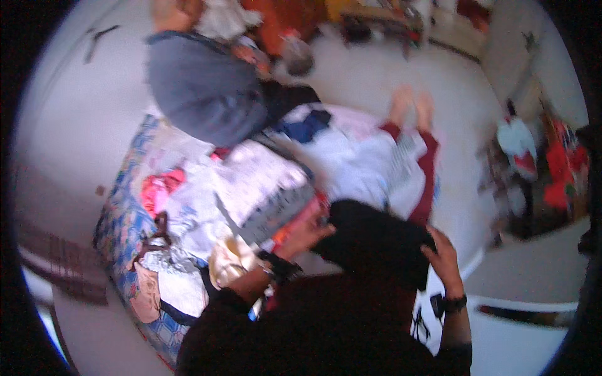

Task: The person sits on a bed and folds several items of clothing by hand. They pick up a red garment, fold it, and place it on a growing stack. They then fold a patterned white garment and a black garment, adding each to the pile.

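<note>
A piece of black cloth (376, 239), perhaps a garment, is spread between my two hands above my lap. My right hand (444, 261) holds its right edge, fingers over the cloth. At its left edge, my left hand (303, 237) has hold of it near the thumb; some of those fingers are blurred. Just left of that hand lies a folded grey patterned cloth (277, 211), with red and orange fabric beside it. A cream garment (230, 258) rests near my left wrist. White clothes (352, 160) lie heaped beyond the black cloth.
A mattress (122, 225) with a blue floral cover bears many loose clothes, among them a pink-red cloth (162, 188) and a peach garment (147, 289). Another person (207, 87) in grey sits at its far left. Legs in maroon trousers (427, 183) stretch along the right.
</note>
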The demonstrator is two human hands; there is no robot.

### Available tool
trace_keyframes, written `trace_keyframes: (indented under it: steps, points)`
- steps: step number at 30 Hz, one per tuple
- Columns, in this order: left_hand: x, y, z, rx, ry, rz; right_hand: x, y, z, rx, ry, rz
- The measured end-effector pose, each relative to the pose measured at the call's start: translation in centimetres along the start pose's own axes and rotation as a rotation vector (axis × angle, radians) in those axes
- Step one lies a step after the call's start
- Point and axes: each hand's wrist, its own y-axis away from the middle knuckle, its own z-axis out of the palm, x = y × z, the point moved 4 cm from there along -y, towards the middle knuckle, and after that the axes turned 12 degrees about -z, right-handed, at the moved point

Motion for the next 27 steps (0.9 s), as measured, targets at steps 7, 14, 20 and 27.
trace_keyframes:
  steps: [7,14,20,27]
  points:
    - [-2.7,-2.5,3.2,-0.368,0.268,-0.479,1.9,-3.6,2.3,-0.120,-0.081,0.047]
    - [-4.4,-4.1,2.2,-0.174,0.076,-0.354,2.3,-0.4,2.5,-0.041,-0.090,0.170]
    - [-4.9,-4.1,2.1,-0.233,0.139,-0.466,1.9,1.2,1.9,-0.040,-0.101,0.222]
    - [-5.0,-2.8,2.2,-0.128,0.056,-0.528,3.4,1.4,2.3,-0.150,0.038,0.056]
